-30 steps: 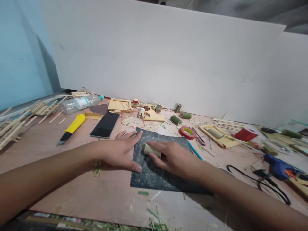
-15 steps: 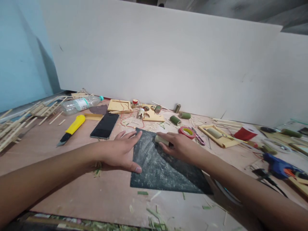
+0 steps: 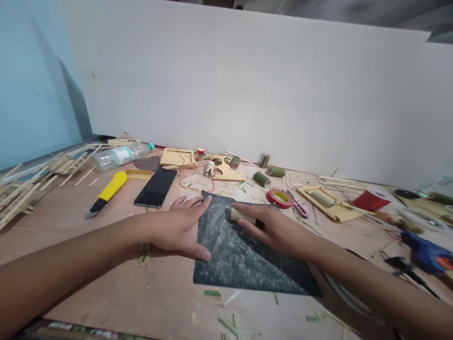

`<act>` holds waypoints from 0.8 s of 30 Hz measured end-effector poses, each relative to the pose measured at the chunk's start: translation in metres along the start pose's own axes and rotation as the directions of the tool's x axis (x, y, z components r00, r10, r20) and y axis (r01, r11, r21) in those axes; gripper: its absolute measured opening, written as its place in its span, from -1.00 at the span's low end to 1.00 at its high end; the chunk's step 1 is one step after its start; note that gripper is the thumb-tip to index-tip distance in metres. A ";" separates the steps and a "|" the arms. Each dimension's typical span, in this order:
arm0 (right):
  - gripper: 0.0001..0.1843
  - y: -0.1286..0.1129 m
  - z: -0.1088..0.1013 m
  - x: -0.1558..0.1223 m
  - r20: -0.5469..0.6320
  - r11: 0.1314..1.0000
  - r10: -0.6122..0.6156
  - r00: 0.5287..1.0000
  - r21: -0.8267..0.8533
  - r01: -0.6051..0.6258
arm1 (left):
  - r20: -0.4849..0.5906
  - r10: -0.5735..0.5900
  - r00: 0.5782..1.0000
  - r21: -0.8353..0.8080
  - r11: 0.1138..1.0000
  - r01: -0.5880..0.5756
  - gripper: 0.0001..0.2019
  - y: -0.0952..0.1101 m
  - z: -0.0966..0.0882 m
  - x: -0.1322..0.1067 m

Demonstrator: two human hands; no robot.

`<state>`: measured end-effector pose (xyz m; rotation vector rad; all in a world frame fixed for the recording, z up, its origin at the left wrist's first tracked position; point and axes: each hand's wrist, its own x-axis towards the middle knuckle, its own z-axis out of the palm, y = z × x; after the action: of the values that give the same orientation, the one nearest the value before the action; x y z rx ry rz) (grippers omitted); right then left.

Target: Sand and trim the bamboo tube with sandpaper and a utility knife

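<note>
Gripping a tube [image 3: 242, 216]: the right hand [image 3: 276, 225] — left hand [image 3: 180, 231] splayed partly on dark sheet [image 3: 240, 267] — bottle label [image 3: 123, 155] illegible.

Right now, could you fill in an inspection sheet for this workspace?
Surface: pinkish tabletop, strewn with shavings.
Work things: pale tube on a dark, dusty-looking sheet.
Clutter: yellow-handled knife with blade showing, phone, bottle lying sideways, red tape roll.
Hands: left hand spread at the sheet's left edge; right hand gripping the tube.
Cables: black cable near a blue tool; thin red wires farther back.
Surroundings: white panel behind, blue wall at left.
</note>
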<state>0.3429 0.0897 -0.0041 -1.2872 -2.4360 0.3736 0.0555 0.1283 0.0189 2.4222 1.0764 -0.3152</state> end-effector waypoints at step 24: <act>-0.59 -0.008 0.006 -0.005 0.002 0.986 0.024 1.000 -0.164 -0.024 | 0.014 -0.021 1.000 -0.014 1.000 0.021 0.37 0.002 -0.001 0.000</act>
<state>0.3375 0.0809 -0.0070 -1.3844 -2.5004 0.1841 0.0572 0.1278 0.0201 2.3940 1.0945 -0.3296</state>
